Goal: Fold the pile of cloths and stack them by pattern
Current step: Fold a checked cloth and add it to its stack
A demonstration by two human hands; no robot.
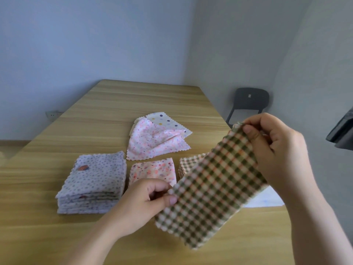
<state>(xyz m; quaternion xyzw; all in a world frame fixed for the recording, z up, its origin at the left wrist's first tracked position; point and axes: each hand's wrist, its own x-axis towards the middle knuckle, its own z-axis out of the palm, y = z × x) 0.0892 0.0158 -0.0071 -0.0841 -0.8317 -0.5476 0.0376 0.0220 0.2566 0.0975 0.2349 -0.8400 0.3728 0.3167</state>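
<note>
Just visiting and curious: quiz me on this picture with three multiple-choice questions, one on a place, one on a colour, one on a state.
1. The lilac dotted stack lies: A) left of the pink folded stack; B) on the floor; C) on a shelf.
2. The chair is: A) red; B) black; C) white.
3. The checked cloth is: A) lying flat; B) balled up; C) held up in the air.
Answers: A, they sit side by side; B, dark all over; C, the left hand and right hand pinch its edges.

Left hand (147,196), right hand (277,148) bare; forearms (91,243) bare to frame edge; nails (172,200) short, seemingly plain.
</note>
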